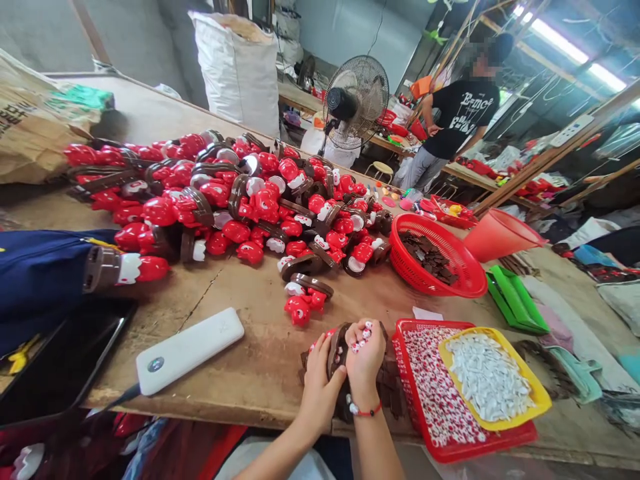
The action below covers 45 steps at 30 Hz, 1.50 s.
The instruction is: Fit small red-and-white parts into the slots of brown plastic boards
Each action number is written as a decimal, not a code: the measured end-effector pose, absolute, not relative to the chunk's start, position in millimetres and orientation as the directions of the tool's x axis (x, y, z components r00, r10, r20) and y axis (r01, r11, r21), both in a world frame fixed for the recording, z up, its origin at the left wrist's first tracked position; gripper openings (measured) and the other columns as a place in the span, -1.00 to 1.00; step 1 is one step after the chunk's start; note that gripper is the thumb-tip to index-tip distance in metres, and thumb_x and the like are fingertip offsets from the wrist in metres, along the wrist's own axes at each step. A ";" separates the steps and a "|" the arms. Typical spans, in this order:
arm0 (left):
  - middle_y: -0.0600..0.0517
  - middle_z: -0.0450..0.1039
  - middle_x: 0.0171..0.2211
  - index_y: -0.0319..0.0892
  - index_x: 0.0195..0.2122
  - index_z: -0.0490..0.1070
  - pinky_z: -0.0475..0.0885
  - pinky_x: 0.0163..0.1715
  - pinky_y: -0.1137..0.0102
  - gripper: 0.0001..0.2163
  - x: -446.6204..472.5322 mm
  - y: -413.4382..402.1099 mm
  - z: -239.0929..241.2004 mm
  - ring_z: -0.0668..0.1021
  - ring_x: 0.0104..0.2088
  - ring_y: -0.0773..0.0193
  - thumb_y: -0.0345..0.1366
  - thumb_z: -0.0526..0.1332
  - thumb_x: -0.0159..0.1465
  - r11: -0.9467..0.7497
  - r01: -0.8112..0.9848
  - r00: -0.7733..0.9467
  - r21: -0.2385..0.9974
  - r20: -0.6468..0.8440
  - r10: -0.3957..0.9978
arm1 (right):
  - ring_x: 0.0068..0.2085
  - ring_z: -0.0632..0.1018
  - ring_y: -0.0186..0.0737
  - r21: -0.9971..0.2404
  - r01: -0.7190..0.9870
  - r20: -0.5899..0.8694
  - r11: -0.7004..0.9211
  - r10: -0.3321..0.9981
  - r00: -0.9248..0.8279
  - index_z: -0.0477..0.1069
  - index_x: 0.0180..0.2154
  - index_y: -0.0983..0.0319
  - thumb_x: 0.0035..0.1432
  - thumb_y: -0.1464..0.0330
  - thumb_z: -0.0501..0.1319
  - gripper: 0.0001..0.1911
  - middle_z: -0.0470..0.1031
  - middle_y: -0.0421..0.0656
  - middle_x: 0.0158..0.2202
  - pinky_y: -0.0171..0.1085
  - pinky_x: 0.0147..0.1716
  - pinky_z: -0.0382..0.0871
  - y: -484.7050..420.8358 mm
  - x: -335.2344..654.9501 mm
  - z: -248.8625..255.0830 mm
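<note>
My left hand is closed around a red and brown plastic toy, tilted near the table's front edge. Curled beside it, my right hand has several small white and red pieces in its fingers and palm. Its lower side is against or very close to the toy's brown base; contact is hard to tell. Flat brown pieces lie under and beside the hands. To the right, a red tray is full of similar small pieces, and a yellow tray of white pieces rests on it.
A large heap of red and brown toys spreads behind the hands. A red basket holds brown pieces. Left are a white power bank and a dark tablet-like device. A fan and a person are farther back.
</note>
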<state>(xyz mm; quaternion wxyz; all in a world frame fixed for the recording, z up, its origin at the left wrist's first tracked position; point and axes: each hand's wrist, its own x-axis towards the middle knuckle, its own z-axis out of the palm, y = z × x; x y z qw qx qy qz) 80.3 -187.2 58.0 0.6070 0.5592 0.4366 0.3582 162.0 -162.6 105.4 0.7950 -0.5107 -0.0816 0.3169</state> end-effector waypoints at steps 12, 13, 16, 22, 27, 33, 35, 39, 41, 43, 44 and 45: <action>-0.13 0.12 0.12 -0.24 0.00 0.18 -0.06 0.14 0.23 -0.48 79.6 -194.6 70.2 0.13 0.14 0.14 -0.26 0.13 -0.04 0.275 -0.100 0.373 0.956 -0.220 0.901 | -0.76 0.05 -0.55 -0.770 -0.512 -0.186 0.380 0.635 0.750 -0.01 -0.70 0.26 -0.06 0.28 0.04 -0.68 -0.02 -0.38 -0.78 -0.46 -0.77 -0.08 -180.8 168.6 121.8; -0.15 0.11 0.12 -0.26 0.01 0.16 -0.03 0.13 0.23 -0.46 78.4 -194.7 73.4 0.14 0.13 0.14 -0.24 0.12 -0.04 0.336 -0.129 0.380 0.933 -0.267 0.886 | -0.76 0.05 -0.55 -0.764 -0.512 -0.182 0.393 0.630 0.755 -0.01 -0.70 0.26 -0.06 0.28 0.04 -0.68 -0.02 -0.38 -0.78 -0.46 -0.77 -0.07 -183.8 171.4 122.5; -0.15 0.10 0.12 -0.25 0.04 0.11 0.04 0.10 0.25 -0.42 75.6 -197.2 82.6 0.16 0.12 0.13 -0.18 0.12 -0.03 0.472 -0.204 0.385 0.858 -0.373 0.844 | -0.74 0.07 -0.54 -0.782 -0.474 -0.157 0.405 0.608 0.778 0.02 -0.69 0.26 -0.07 0.30 0.05 -0.71 0.00 -0.38 -0.77 -0.46 -0.76 -0.05 -192.9 177.2 122.5; -0.12 0.11 0.12 -0.20 0.02 0.12 0.05 0.09 0.27 -0.42 75.7 -207.3 88.3 0.17 0.12 0.13 -0.14 0.15 -0.04 0.477 -0.256 0.340 0.841 -0.383 0.859 | -0.69 0.20 -0.50 -0.865 -0.292 -0.010 0.409 0.568 0.823 0.04 -0.72 0.27 -0.08 0.34 0.03 -0.72 0.05 -0.35 -0.77 -0.45 -0.69 0.07 -202.5 169.7 122.3; -0.12 0.08 0.13 -0.20 0.03 0.12 0.04 0.10 0.28 -0.42 75.4 -210.9 88.7 0.14 0.13 0.15 -0.13 0.15 -0.03 0.450 -0.244 0.336 0.859 -0.360 0.870 | -0.71 0.17 -0.49 -0.885 -0.269 0.001 0.381 0.579 0.816 0.02 -0.70 0.25 -0.04 0.31 0.00 -0.71 0.04 -0.35 -0.76 -0.45 -0.72 0.01 -207.0 167.1 125.6; -0.11 0.11 0.12 -0.18 0.02 0.14 0.05 0.09 0.25 -0.44 74.6 -211.6 87.7 0.16 0.13 0.12 -0.15 0.15 -0.03 0.461 -0.266 0.329 0.846 -0.370 0.869 | -0.74 0.03 -0.54 -0.884 -0.267 0.011 0.384 0.589 0.808 -0.03 -0.67 0.24 0.00 0.30 -0.02 -0.70 -0.06 -0.39 -0.74 -0.47 -0.75 -0.09 -211.4 169.2 125.0; -0.11 0.12 0.12 -0.18 0.02 0.14 0.07 0.09 0.26 -0.45 73.4 -211.9 88.9 0.17 0.12 0.12 -0.16 0.15 -0.02 0.479 -0.278 0.338 0.833 -0.382 0.860 | -0.75 0.02 -0.54 -0.871 -0.300 -0.016 0.389 0.588 0.808 -0.04 -0.67 0.24 0.01 0.29 -0.02 -0.69 -0.07 -0.39 -0.75 -0.47 -0.76 -0.12 -212.2 169.2 125.2; -0.10 0.12 0.12 -0.17 0.03 0.13 0.06 0.09 0.27 -0.48 69.6 -211.1 90.5 0.17 0.12 0.14 -0.17 0.12 0.02 0.481 -0.274 0.352 0.833 -0.379 0.856 | -0.75 0.01 -0.54 -0.855 -0.343 -0.054 0.389 0.590 0.805 -0.06 -0.67 0.24 0.05 0.24 -0.01 -0.63 -0.08 -0.39 -0.76 -0.46 -0.77 -0.13 -213.3 170.0 126.2; -0.11 0.13 0.11 -0.18 0.03 0.13 0.06 0.09 0.24 -0.48 67.0 -208.8 89.2 0.18 0.11 0.13 -0.16 0.12 0.02 0.434 -0.234 0.351 0.870 -0.341 0.872 | -0.75 0.00 -0.55 -0.844 -0.369 -0.076 0.390 0.594 0.801 -0.06 -0.67 0.24 0.06 0.21 -0.01 -0.62 -0.08 -0.40 -0.76 -0.46 -0.76 -0.12 -213.8 170.7 125.8; -0.11 0.14 0.10 -0.19 0.02 0.16 0.02 0.10 0.23 -0.48 63.9 -204.9 87.4 0.17 0.12 0.12 -0.17 0.13 0.01 0.294 -0.176 0.341 0.939 -0.222 0.913 | -0.75 0.00 -0.55 -0.829 -0.401 -0.103 0.389 0.598 0.795 -0.07 -0.66 0.24 0.05 0.19 -0.01 -0.61 -0.07 -0.40 -0.75 -0.46 -0.76 -0.11 -214.3 171.2 124.4; -0.10 0.14 0.11 -0.19 0.01 0.18 -0.01 0.12 0.23 -0.49 62.4 -202.6 86.6 0.15 0.12 0.13 -0.18 0.14 0.01 0.202 -0.145 0.329 0.969 -0.145 0.933 | -0.75 0.00 -0.55 -0.823 -0.418 -0.118 0.384 0.604 0.788 -0.07 -0.66 0.24 0.05 0.18 0.00 -0.61 -0.07 -0.40 -0.75 -0.46 -0.76 -0.10 -214.5 171.3 123.3; -0.09 0.13 0.11 -0.18 0.01 0.19 -0.05 0.13 0.23 -0.50 61.2 -200.4 86.0 0.13 0.13 0.14 -0.19 0.15 0.01 0.122 -0.118 0.315 0.985 -0.079 0.946 | -0.75 0.00 -0.55 -0.817 -0.436 -0.134 0.376 0.612 0.779 -0.07 -0.65 0.24 0.05 0.16 0.00 -0.60 -0.07 -0.40 -0.75 -0.46 -0.77 -0.10 -214.7 171.3 122.0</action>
